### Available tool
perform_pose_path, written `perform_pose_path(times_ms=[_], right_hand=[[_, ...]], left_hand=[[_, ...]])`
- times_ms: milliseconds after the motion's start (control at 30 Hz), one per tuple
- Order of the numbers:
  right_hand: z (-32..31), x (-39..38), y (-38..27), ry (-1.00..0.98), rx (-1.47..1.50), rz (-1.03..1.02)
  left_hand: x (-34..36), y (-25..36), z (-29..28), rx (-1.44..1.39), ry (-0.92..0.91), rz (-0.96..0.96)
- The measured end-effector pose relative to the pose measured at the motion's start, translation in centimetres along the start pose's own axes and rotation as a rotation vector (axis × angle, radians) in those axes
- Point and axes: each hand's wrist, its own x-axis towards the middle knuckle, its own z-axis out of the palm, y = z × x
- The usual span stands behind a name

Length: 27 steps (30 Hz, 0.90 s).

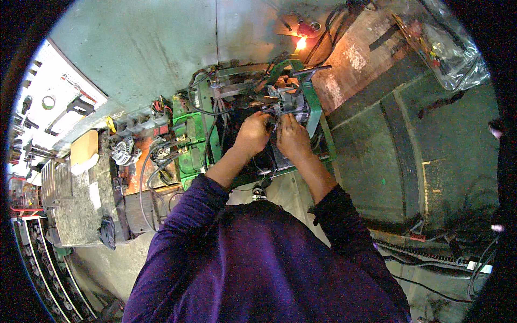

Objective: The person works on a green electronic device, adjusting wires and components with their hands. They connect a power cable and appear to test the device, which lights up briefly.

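A grey metal motor-like unit (294,100), perhaps an alternator, sits on a green metal stand (313,116) in front of me. At its near left side my left hand (253,134) is closed, with thumb and fingertips pinched together; what they hold is hidden. Close beside it, my right hand (293,141) bends its fingers against the unit's near edge, also closed around something I cannot make out. Dark cables (219,105) hang to the left of my hands.
A lit bulb (301,43) glows behind the stand. Left are a green battery (191,137), an alternator (125,152), a workbench (78,207) and a white tool board (62,89). A dark green panel (371,156) stands right, below a clear plastic bag (458,59).
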Motion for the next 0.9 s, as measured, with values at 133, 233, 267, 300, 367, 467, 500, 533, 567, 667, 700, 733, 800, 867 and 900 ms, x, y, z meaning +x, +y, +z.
perform_pose_path(times_ms=[133,233,267,300,367,467,500,533,567,667,700,733,800,867,900], right_hand=[[0.1,0.8,-0.7,-0.185,0.118,0.266],[0.1,2.1,-0.8,-0.288,0.449,0.658],[-0.1,2.3,-0.6,-0.330,0.686,0.799],[-0.3,2.2,-0.4,-0.374,0.926,0.937],[-0.6,1.6,-0.4,-0.229,0.856,0.749],[-0.8,-0.3,-0.6,-0.053,0.103,0.146],[-0.6,-0.6,-0.5,-0.020,0.078,0.092],[-0.3,-0.8,-0.4,-0.007,0.059,0.036],[0.0,-0.8,-0.3,0.003,0.045,-0.011],[1.0,-0.3,0.5,-0.106,0.061,0.040],[1.2,-0.1,0.7,-0.098,0.055,0.038],[1.4,0.3,0.9,-0.153,0.149,0.150],[1.6,1.1,0.9,-0.235,0.403,0.395],[1.2,1.3,0.7,-0.306,0.776,0.761],[0.9,1.3,0.6,-0.350,0.998,0.967]], left_hand=[[-0.6,-0.4,0.7,0.077,0.130,0.121],[-0.7,-0.9,0.9,0.032,0.152,0.149],[-0.7,-1.1,0.9,0.000,0.170,0.168],[-0.6,-1.2,0.8,0.010,0.142,0.172],[-0.4,-1.4,0.6,0.032,0.126,0.202],[-0.1,-1.2,0.4,0.027,0.137,0.233],[-0.1,-1.1,0.4,0.025,0.145,0.225],[-0.1,-1.0,0.4,0.026,0.154,0.213],[-0.1,-0.9,0.3,0.036,0.157,0.212],[-0.3,-0.7,0.4,0.047,0.181,0.204],[-0.4,-0.7,0.5,0.037,0.144,0.187],[-0.4,-0.7,0.6,0.034,0.136,0.170],[-0.4,-0.7,0.8,0.039,0.126,0.160],[-0.4,-0.8,0.9,0.057,0.123,0.169],[-0.4,-0.8,1.0,0.042,0.142,0.163]])
